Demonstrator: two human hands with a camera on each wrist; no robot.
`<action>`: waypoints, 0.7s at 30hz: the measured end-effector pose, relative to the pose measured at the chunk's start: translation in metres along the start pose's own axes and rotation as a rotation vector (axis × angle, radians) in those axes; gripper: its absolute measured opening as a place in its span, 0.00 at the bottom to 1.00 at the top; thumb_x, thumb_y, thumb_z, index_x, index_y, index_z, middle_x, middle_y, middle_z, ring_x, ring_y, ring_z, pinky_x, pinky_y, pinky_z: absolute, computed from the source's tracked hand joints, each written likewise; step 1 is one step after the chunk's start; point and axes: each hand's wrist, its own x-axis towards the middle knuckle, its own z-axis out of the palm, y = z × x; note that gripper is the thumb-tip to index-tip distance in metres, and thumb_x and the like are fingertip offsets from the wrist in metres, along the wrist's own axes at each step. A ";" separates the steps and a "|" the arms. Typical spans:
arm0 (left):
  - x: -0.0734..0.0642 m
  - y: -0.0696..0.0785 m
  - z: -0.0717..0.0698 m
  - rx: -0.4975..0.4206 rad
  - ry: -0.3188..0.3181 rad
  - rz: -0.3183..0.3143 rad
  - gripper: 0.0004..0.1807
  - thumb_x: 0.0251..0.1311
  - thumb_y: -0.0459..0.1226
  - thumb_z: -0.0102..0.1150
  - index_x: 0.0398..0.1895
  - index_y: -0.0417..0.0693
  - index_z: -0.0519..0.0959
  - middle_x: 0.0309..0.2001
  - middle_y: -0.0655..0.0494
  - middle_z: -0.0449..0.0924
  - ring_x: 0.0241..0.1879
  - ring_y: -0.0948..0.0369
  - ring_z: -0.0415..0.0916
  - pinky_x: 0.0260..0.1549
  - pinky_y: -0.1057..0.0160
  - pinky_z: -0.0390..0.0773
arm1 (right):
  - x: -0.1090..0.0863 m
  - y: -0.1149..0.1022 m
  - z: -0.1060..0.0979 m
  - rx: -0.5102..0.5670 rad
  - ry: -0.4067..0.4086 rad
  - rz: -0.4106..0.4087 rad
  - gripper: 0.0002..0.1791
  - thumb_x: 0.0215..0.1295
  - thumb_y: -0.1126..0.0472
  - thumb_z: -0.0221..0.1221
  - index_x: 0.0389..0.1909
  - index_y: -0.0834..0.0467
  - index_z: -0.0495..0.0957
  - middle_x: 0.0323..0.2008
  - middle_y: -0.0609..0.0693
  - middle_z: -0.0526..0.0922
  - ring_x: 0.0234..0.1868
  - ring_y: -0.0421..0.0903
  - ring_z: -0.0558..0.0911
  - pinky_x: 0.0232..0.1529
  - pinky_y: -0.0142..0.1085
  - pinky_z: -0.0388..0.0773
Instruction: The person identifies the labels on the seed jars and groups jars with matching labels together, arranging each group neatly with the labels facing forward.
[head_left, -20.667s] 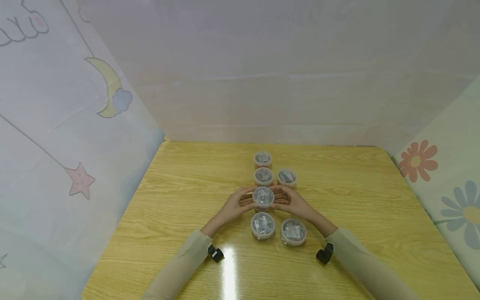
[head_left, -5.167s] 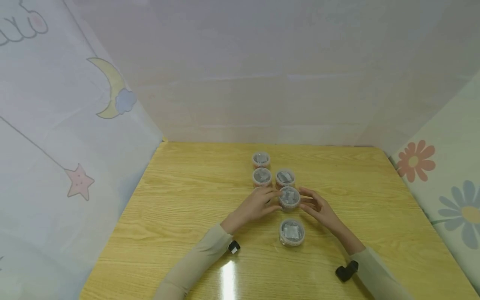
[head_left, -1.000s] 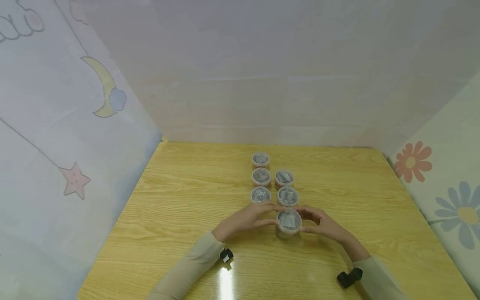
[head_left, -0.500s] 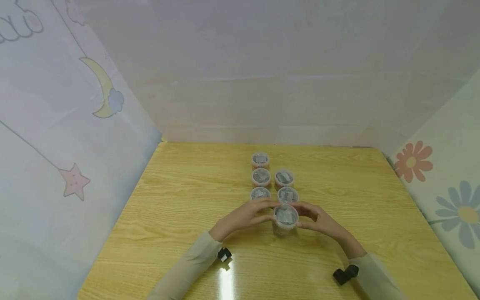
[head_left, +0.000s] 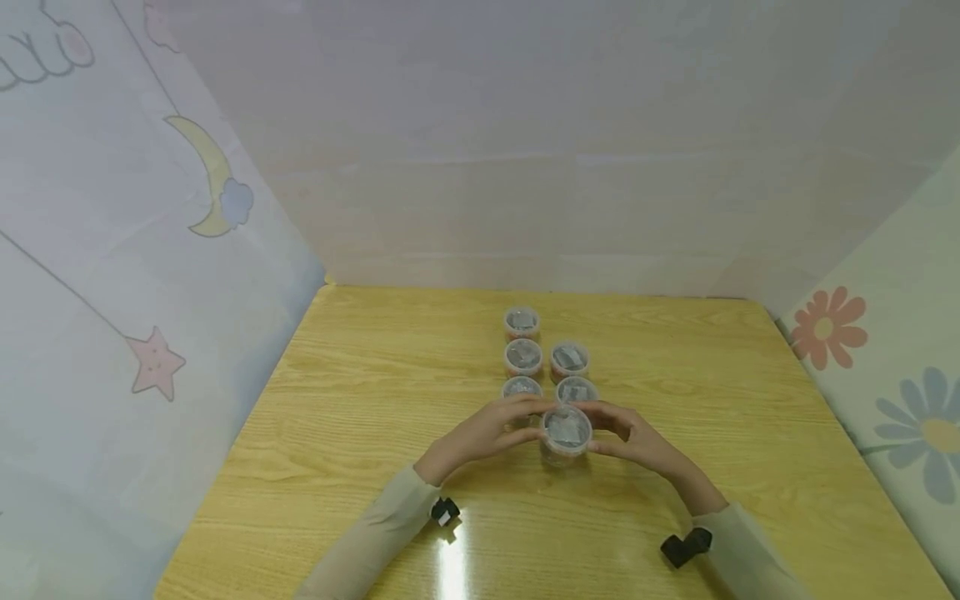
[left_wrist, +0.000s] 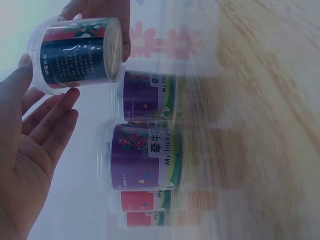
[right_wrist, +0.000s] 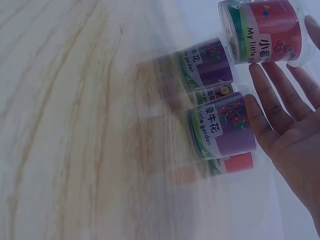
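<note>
My left hand (head_left: 487,432) and right hand (head_left: 641,440) together hold a clear-lidded plastic plant-kit tub (head_left: 566,429) from opposite sides, raised above the table. A red label marked "My little" shows on this tub (right_wrist: 270,32) in the right wrist view. From the left wrist, the tub (left_wrist: 77,52) shows a dark text panel and its pale base, tilted. Just beyond it stand the front tubs of two columns: a left tub (head_left: 521,387), partly covered by my left fingers, and a right tub (head_left: 577,389). Purple labels mark the two nearest tubs (left_wrist: 145,157) in the left wrist view.
Farther back in the left column stand two more tubs, a middle one (head_left: 523,357) and a rear one (head_left: 521,322). Another tub (head_left: 570,360) stands behind the front right one. The wooden table (head_left: 360,358) meets a pale wall (head_left: 540,208) at its far edge.
Earlier, a front-left tub moved into the right column. The tub from the near right is now in both hands; over the last second it has shifted left and slightly away from me.
</note>
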 end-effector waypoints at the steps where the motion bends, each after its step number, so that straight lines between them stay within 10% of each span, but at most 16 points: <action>1: 0.000 0.000 0.000 0.001 0.001 0.000 0.26 0.64 0.42 0.53 0.65 0.50 0.66 0.59 0.57 0.71 0.55 0.64 0.70 0.50 0.59 0.77 | 0.001 -0.001 0.000 0.002 -0.002 0.000 0.31 0.61 0.74 0.55 0.66 0.63 0.61 0.59 0.59 0.70 0.57 0.42 0.74 0.56 0.37 0.73; 21: -0.006 0.002 -0.006 -0.005 0.032 0.002 0.25 0.62 0.41 0.55 0.63 0.48 0.68 0.59 0.57 0.70 0.57 0.65 0.68 0.52 0.62 0.75 | 0.008 -0.004 0.005 0.038 -0.015 -0.010 0.30 0.62 0.74 0.55 0.65 0.65 0.61 0.58 0.61 0.70 0.57 0.43 0.74 0.56 0.34 0.73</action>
